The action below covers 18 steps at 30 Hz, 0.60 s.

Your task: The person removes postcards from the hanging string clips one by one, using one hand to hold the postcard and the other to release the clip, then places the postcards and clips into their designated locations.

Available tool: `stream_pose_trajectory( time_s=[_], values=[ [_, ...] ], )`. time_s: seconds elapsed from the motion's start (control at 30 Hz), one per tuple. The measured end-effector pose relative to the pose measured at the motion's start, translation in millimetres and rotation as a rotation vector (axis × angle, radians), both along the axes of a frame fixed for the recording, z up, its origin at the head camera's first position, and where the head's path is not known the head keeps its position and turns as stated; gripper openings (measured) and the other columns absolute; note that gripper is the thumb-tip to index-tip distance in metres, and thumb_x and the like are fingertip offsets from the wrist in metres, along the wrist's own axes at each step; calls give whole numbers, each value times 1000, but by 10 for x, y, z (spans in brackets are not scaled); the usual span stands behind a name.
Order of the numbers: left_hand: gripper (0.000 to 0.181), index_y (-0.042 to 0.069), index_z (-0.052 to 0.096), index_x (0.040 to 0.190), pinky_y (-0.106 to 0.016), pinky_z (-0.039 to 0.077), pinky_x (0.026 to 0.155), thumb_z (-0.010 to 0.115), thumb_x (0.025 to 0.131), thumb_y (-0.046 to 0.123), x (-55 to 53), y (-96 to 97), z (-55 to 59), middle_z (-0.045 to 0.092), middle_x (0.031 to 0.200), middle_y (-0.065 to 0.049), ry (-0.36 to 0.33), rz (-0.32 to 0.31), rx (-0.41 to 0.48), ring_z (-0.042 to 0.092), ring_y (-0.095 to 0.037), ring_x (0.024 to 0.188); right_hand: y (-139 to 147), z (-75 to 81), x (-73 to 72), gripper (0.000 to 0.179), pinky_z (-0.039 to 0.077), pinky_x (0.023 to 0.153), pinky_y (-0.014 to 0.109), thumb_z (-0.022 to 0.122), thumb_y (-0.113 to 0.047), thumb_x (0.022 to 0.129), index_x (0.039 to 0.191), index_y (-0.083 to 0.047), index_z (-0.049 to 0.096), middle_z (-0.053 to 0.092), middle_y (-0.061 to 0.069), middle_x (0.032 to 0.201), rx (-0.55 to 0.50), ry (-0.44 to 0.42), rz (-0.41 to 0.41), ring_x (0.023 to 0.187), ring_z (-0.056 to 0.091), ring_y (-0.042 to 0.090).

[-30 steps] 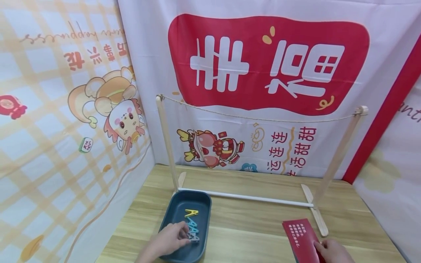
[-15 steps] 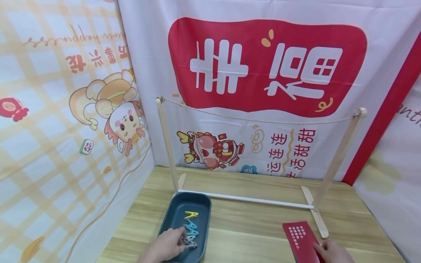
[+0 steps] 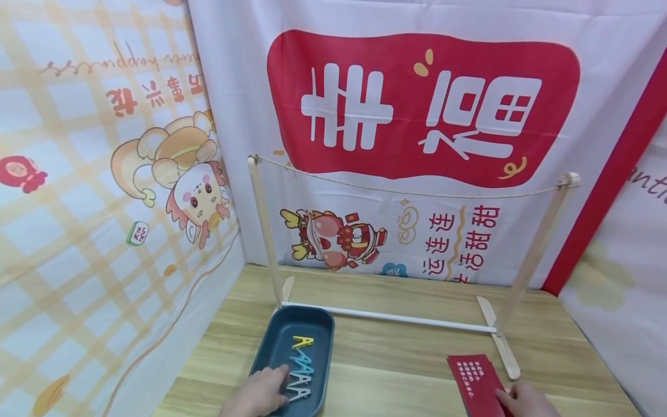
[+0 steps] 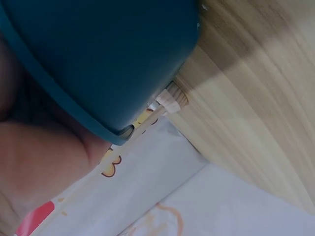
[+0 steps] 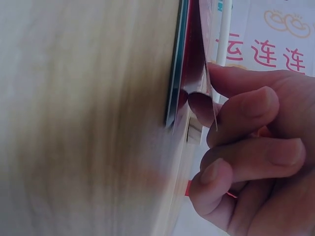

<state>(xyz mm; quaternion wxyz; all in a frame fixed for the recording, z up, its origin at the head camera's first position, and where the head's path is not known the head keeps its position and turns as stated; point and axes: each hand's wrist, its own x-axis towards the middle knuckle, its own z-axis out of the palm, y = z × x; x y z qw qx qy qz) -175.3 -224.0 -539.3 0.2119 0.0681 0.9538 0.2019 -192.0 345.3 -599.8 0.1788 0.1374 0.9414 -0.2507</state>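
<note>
In the head view my left hand [image 3: 260,391] is in a dark blue tray [image 3: 276,333], its thumb and forefinger apart beside a row of several small clothespins. A yellow clothespin [image 3: 302,341] lies at the far end, with teal clothespins [image 3: 304,364] after it and a silver clothespin [image 3: 299,394] nearest the hand. The left wrist view shows mostly the tray's outer wall [image 4: 118,59]; the fingers are hidden there. My right hand [image 3: 526,399] pinches the edge of a red card [image 3: 474,373] with white writing. In the right wrist view the card bends up between thumb and fingers.
Behind the tray stands a wooden frame with two posts [image 3: 537,249], a sagging string [image 3: 385,188] and a white bottom rod [image 3: 391,315]. A dark teal edge [image 5: 179,54] shows under the red card. Printed cloth [image 3: 234,75] hangs behind the wooden table [image 3: 396,370].
My left fingers have drawn back left from the silver clothespins, which now lie more spread out towards the near end. My right hand has kept its hold on the red card.
</note>
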Motion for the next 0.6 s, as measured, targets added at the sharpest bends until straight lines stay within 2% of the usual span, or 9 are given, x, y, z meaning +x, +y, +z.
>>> stream_pose_trajectory(
  time_s=[0.07,0.17,0.33,0.43,0.6],
  values=[
    [29,14,65,108,-49,53,76,75,84,26,4,-1,-10,66,92,-4,-5,10,3,60,-19,82,-16,15,15,38,36,55,26,59,-39,95,75,-6,58,56,3,64,-7,4,7,58,51,15],
    [26,15,65,103,-45,52,71,74,85,31,-12,-3,-10,65,87,-1,17,0,5,58,-17,77,-58,61,29,35,36,55,27,63,-36,93,77,-6,54,55,3,65,-8,29,19,58,50,15],
    [21,16,64,94,-31,44,57,69,89,36,-65,24,70,59,75,5,99,-16,52,51,-12,65,-122,148,-5,31,36,55,28,63,-32,94,84,-6,51,52,5,68,16,50,32,60,49,17],
    [21,17,65,94,-27,44,56,66,92,38,-110,49,130,62,75,8,190,-17,104,54,-8,65,-150,225,-24,29,37,55,28,57,-33,97,85,-7,53,53,5,67,15,40,28,60,49,17],
    [18,19,66,94,-25,47,57,62,95,36,-197,170,302,66,78,10,338,7,182,57,-2,67,-286,473,-48,31,35,53,28,52,-35,99,84,-8,58,51,3,64,30,140,77,60,47,16]
  ],
)
